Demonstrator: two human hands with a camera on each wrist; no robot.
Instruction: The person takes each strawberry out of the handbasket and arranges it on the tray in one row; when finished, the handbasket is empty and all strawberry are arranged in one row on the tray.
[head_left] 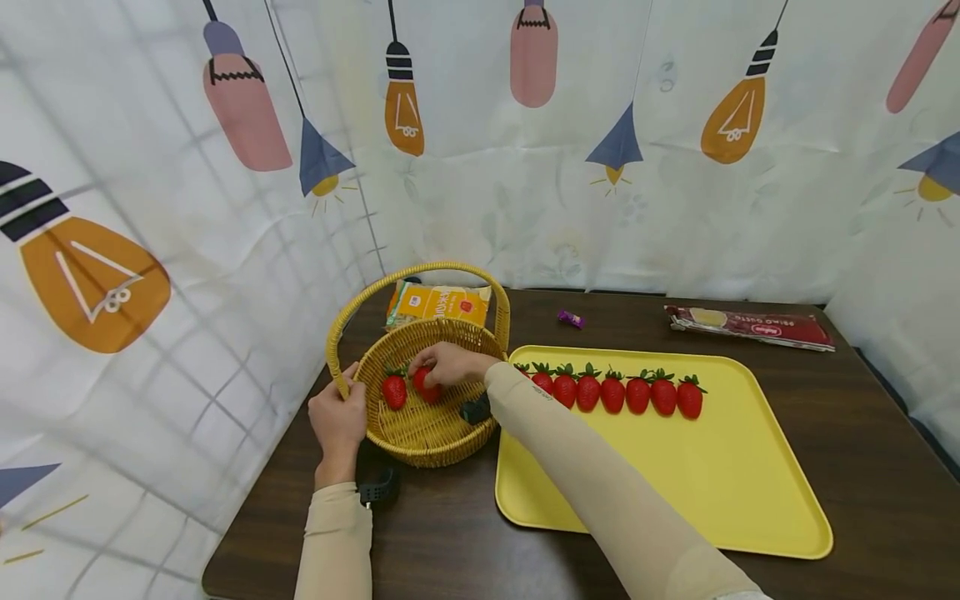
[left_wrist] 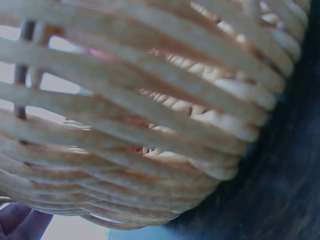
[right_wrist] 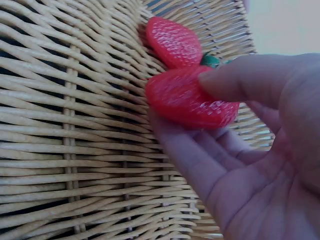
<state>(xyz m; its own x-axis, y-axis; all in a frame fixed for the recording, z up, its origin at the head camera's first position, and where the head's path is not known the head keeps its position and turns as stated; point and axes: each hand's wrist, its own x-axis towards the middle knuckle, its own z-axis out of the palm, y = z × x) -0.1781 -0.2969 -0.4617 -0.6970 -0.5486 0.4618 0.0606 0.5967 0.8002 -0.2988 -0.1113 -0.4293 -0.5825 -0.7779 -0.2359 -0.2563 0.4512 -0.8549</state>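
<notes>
Inside a yellow wicker basket (head_left: 427,437), my right hand (head_left: 452,364) grips a red strawberry (right_wrist: 192,97) between thumb and fingers. A second strawberry (head_left: 393,391) lies in the basket just to its left; the two overlap in the right wrist view. My left hand (head_left: 339,415) holds the basket at its left side, where the handle (head_left: 420,268) meets the rim. In the left wrist view the woven wall (left_wrist: 125,110) fills most of the picture, with a bit of the left hand's fingers (left_wrist: 30,225) at the lower left corner.
A yellow tray (head_left: 675,475) lies right of the basket, with a row of several strawberries (head_left: 613,392) along its far side. Behind the basket sits an orange and yellow packet (head_left: 442,302). A small purple candy (head_left: 572,318) and a dark red packet (head_left: 750,326) lie at the back.
</notes>
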